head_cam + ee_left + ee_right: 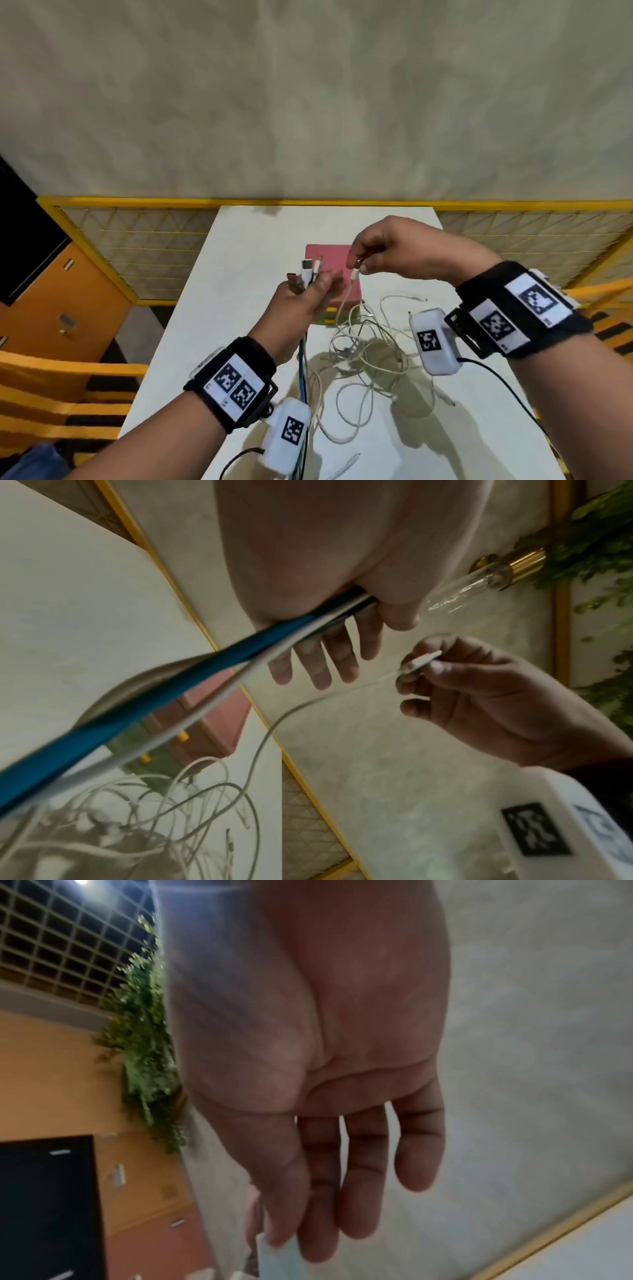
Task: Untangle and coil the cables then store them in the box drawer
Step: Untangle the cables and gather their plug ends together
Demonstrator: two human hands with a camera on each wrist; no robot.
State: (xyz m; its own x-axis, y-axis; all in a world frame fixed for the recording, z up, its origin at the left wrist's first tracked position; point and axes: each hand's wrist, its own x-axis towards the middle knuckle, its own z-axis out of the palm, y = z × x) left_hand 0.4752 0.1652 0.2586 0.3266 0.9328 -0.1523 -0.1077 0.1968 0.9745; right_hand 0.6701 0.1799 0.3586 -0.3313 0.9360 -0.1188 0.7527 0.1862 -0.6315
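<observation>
My left hand (pixel 318 284) is raised over the white table (pixel 462 445) and grips a bundle of cable ends (pixel 306 270), their plugs sticking up. A blue cable (pixel 192 669) and white ones run down from its palm. My right hand (pixel 358 265) pinches the small plug of a thin white cable (pixel 355 274) just right of the bundle. That cable (pixel 308 702) hangs down into a tangle of white cables (pixel 363 346) on the table. The pink box (pixel 329 260) with yellow drawer handles stands behind both hands, partly hidden by them.
A yellow mesh fence (pixel 144 253) rings the table's far end. An orange cabinet (pixel 61 308) stands at the left, with yellow and black bars (pixel 51 394) in front of it. A short loose cable piece (pixel 342 466) lies near the table's front edge.
</observation>
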